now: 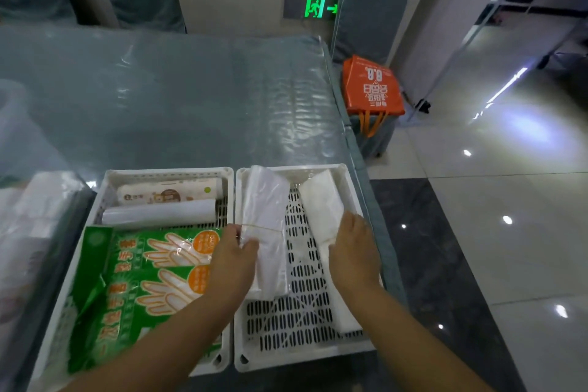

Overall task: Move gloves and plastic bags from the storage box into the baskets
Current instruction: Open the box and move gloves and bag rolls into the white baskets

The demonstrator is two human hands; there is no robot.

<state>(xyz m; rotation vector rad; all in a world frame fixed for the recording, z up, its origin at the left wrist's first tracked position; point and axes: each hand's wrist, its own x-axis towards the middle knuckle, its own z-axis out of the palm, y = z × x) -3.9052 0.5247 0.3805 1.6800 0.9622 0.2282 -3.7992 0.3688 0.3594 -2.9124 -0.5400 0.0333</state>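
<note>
Two white slotted baskets stand side by side at the table's front. The left basket (pixel 111 175) holds green glove packs (pixel 143 280), a white roll (pixel 159 212) and a printed roll (pixel 168 192). In the right basket (pixel 305 356) lie two bundles of white plastic bags. My left hand (pixel 230 261) grips the left bundle (pixel 267 216), which is tied with a rubber band. My right hand (pixel 353 248) rests on the right bundle (pixel 321 200), fingers curled at its edge. The clear storage box (pixel 28 232) sits at the far left with more bags inside.
The table (pixel 175 99) is covered with a glossy clear sheet; its right edge runs just beside the right basket. An orange tote bag (pixel 370 86) sits on a covered chair beyond that edge. Shiny tiled floor lies to the right.
</note>
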